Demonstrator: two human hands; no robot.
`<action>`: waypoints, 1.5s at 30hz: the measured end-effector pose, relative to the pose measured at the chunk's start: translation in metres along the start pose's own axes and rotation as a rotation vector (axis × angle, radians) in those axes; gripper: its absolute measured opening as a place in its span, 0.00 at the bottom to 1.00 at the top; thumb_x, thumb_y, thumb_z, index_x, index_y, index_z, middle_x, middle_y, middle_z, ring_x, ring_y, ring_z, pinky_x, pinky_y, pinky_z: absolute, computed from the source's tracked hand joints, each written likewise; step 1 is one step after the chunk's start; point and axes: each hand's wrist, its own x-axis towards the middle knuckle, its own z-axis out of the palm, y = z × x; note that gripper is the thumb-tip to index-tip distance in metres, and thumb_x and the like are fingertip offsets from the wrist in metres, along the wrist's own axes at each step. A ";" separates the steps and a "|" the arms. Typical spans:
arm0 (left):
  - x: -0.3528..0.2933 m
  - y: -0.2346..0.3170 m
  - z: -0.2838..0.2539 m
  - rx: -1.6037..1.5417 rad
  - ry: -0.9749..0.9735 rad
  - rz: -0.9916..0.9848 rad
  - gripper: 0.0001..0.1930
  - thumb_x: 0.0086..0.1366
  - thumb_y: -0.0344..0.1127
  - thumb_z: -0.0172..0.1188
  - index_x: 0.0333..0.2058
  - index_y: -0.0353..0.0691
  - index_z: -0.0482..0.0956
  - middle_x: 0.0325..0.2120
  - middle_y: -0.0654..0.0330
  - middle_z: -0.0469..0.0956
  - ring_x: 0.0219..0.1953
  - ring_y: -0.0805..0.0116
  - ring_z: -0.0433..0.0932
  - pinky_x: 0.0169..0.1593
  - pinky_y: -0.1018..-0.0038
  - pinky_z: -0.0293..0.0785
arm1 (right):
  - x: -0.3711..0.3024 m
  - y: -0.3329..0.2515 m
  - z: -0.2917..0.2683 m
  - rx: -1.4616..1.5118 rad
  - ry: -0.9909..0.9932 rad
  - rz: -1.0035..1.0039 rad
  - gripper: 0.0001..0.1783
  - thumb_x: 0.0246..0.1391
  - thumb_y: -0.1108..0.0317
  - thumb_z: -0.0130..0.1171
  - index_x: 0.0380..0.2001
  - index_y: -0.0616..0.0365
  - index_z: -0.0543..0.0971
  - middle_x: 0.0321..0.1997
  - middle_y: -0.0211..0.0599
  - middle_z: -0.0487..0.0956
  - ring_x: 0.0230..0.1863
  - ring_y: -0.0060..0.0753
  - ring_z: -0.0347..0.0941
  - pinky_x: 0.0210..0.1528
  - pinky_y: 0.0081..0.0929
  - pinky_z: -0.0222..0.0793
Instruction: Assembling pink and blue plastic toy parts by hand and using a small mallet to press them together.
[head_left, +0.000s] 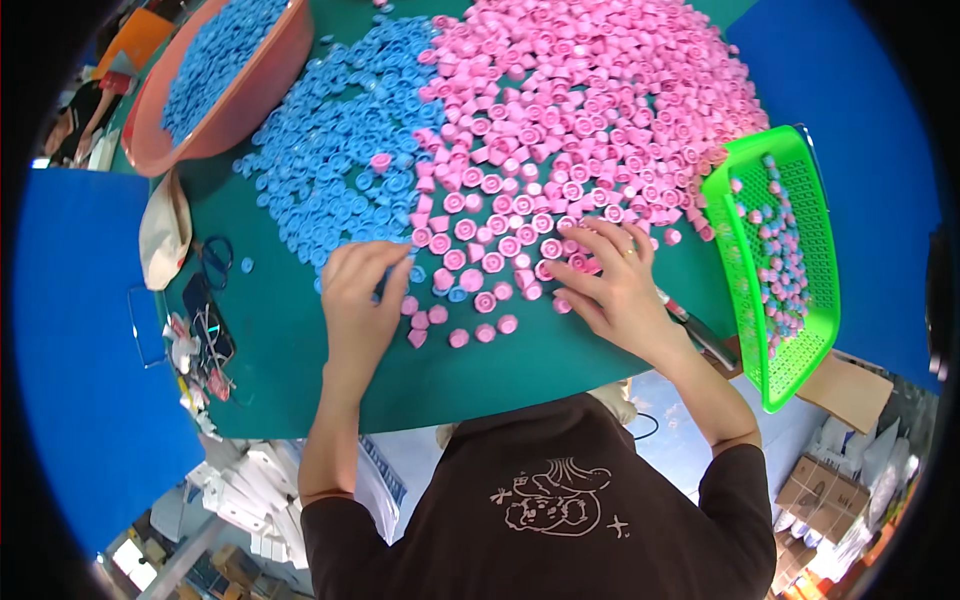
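Head view: left hand (362,288) curled, thumb near fingertips, at the near edge of the blue pieces (345,130); any hold hidden. Right hand (615,290) part-open, fingers spread at the near side of the pink pieces (600,85), no grip seen. Colours adjoin on the green table (280,375); a broad sweep could mix them.

Passage: green tabletop (450,385) along the near edge and left of the left hand (362,290). Obstructions: blue pieces (350,110) and pink pieces (600,40) spread across the middle and far side; salmon basin (230,115) at upper left; green basket (745,280) at right.
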 end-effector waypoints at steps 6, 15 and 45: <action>-0.035 0.002 -0.008 0.101 0.005 -0.011 0.09 0.54 0.28 0.66 0.36 0.43 0.83 0.37 0.62 0.78 0.43 0.59 0.74 0.46 0.65 0.68 | 0.017 -0.018 0.017 0.111 0.090 -0.048 0.17 0.46 0.63 0.67 0.43 0.45 0.83 0.57 0.34 0.73 0.63 0.45 0.62 0.64 0.49 0.48; -0.043 0.008 0.009 0.146 -0.064 0.042 0.16 0.53 0.35 0.68 0.43 0.50 0.82 0.48 0.62 0.74 0.55 0.53 0.67 0.54 0.59 0.63 | 0.043 -0.028 0.032 -0.002 -0.051 -0.050 0.21 0.49 0.54 0.65 0.49 0.40 0.81 0.68 0.38 0.61 0.72 0.51 0.47 0.67 0.65 0.37; -0.005 -0.014 0.016 0.069 0.076 -0.032 0.05 0.52 0.33 0.69 0.27 0.44 0.82 0.29 0.67 0.74 0.37 0.65 0.72 0.41 0.67 0.64 | -0.099 0.014 -0.028 0.135 0.223 0.621 0.16 0.50 0.76 0.63 0.44 0.62 0.80 0.48 0.42 0.76 0.47 0.40 0.73 0.51 0.31 0.69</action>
